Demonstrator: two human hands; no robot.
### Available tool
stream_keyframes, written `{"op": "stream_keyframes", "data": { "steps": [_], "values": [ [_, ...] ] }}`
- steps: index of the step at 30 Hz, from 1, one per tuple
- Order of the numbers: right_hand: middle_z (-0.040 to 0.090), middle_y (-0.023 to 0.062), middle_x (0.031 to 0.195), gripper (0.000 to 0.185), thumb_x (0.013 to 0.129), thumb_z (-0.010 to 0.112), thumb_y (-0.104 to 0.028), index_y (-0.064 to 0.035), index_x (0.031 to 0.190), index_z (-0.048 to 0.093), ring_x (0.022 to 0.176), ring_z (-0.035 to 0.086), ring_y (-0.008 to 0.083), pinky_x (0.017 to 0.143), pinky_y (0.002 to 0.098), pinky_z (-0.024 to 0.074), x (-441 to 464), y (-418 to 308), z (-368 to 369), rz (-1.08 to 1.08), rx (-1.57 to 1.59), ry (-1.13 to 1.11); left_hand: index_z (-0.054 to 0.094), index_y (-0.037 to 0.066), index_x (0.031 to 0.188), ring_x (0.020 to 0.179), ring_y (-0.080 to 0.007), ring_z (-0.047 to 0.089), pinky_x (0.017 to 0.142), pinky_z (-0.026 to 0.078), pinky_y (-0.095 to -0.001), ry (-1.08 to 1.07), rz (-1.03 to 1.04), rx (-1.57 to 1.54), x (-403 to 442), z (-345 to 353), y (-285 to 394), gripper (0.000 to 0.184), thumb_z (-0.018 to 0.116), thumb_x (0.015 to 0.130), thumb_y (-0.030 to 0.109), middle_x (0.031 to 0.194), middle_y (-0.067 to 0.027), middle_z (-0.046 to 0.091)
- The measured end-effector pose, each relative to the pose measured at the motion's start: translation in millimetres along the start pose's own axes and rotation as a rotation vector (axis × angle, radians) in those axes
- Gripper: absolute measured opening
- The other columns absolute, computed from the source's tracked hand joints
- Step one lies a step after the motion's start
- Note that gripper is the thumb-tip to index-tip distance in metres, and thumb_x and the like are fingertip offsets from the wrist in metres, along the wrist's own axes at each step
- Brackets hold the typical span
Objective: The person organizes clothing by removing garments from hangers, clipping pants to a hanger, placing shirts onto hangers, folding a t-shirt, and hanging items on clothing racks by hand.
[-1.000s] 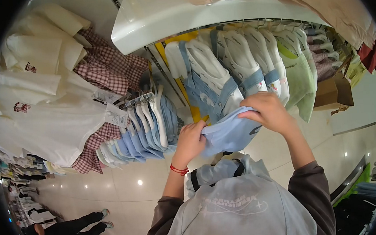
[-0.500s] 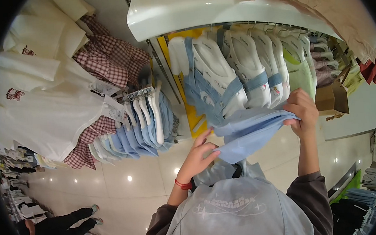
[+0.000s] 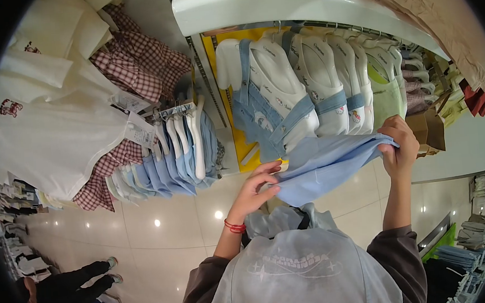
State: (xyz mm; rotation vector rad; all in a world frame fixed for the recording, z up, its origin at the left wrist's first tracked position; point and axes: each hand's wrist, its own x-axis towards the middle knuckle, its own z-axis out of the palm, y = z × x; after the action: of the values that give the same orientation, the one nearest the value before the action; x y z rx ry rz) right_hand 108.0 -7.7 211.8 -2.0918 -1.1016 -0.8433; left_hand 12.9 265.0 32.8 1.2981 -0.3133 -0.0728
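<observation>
A folded light blue garment (image 3: pixel 326 170) stretches between my two hands in front of my chest. My right hand (image 3: pixel 400 145) grips its right end, thumb below and fingers curled over the edge. At the left end, my left hand (image 3: pixel 251 192), with a red band on the wrist, has its thumb and fingers closed on the fabric edge. The kind of garment cannot be made out. Just beyond it hang white tops with blue denim straps (image 3: pixel 275 97) on hangers, partly covered by the blue fabric.
Blue clothes on white hangers (image 3: pixel 169 157) hang to the left, beside white shirts (image 3: pixel 53 138) and red checked fabric (image 3: pixel 138 63). A white shelf (image 3: pixel 276 3) juts out above the rail. A cardboard box (image 3: pixel 426 128) is at right. Another person (image 3: pixel 77 295) stands lower left.
My left hand's fingers have closed in on the garment's left edge. The garment is pulled a little wider and flatter, and my right hand has shifted slightly right.
</observation>
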Motion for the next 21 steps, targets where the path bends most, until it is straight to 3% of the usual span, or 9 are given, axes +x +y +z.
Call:
{"op": "stream_keyframes", "data": {
  "steps": [5,8,11,14,17,20,21],
  "values": [
    [0.049,0.0074,0.061,0.034,0.070,0.070,-0.031,-0.0005,0.082,0.058,0.053,0.046,0.0239,0.050,0.0310,0.0359,9,-1,1,-0.047,-0.032,0.040,0.060,0.003,0.098,0.108,-0.0180,0.049,0.092,0.041,-0.0295,-0.135,-0.324,-0.126,-8,8,-23,0.014,0.060,0.084,0.007,0.129,-0.0132,0.041],
    [0.047,0.0072,0.059,0.033,0.069,0.072,-0.029,-0.0003,0.079,0.059,0.052,0.044,0.0233,0.049,0.0303,0.0342,9,-4,-3,-0.026,-0.062,0.023,0.059,0.002,0.101,0.110,-0.0165,0.047,0.092,0.040,-0.0282,-0.072,-0.270,-0.127,-12,14,-29,0.018,0.061,0.084,0.007,0.129,-0.0122,0.040],
    [0.046,0.0072,0.058,0.031,0.067,0.074,-0.025,0.0000,0.077,0.059,0.052,0.043,0.0227,0.048,0.0297,0.0335,9,-7,-6,0.024,-0.094,0.007,0.057,0.002,0.104,0.117,-0.0209,0.046,0.099,0.037,-0.0316,-0.066,-0.224,-0.154,-9,29,-16,0.025,0.065,0.081,0.007,0.128,-0.0114,0.040],
    [0.045,0.0072,0.058,0.029,0.066,0.076,-0.020,0.0002,0.078,0.059,0.051,0.043,0.0223,0.048,0.0296,0.0332,11,-9,-8,0.039,-0.119,0.004,0.056,0.002,0.107,0.115,-0.0211,0.048,0.098,0.038,-0.0318,-0.031,-0.143,-0.025,-9,42,-15,0.030,0.067,0.079,0.008,0.129,-0.0113,0.038],
    [0.046,0.0076,0.058,0.027,0.066,0.076,-0.017,0.0001,0.078,0.059,0.052,0.044,0.0223,0.049,0.0296,0.0344,13,-12,-10,0.065,-0.156,0.006,0.056,0.002,0.107,0.109,-0.0197,0.051,0.091,0.043,-0.0298,0.062,-0.054,-0.010,-8,47,-21,0.033,0.068,0.078,0.009,0.120,-0.0109,0.047],
    [0.051,0.0087,0.061,0.026,0.065,0.076,-0.015,0.0001,0.079,0.059,0.054,0.048,0.0232,0.051,0.0290,0.0382,13,-15,-15,0.141,-0.199,-0.015,0.056,0.001,0.102,0.097,-0.0165,0.055,0.081,0.045,-0.0269,0.109,0.051,0.306,-5,41,-34,0.027,0.067,0.079,0.008,0.104,-0.0076,0.054],
    [0.054,0.0092,0.063,0.026,0.065,0.076,-0.015,0.0001,0.079,0.060,0.055,0.050,0.0236,0.052,0.0287,0.0398,14,-16,-17,0.171,-0.213,-0.025,0.055,0.001,0.100,0.093,-0.0150,0.054,0.079,0.044,-0.0263,0.168,0.003,0.196,-5,39,-31,0.024,0.066,0.080,0.009,0.099,-0.0064,0.054]
  ]
}}
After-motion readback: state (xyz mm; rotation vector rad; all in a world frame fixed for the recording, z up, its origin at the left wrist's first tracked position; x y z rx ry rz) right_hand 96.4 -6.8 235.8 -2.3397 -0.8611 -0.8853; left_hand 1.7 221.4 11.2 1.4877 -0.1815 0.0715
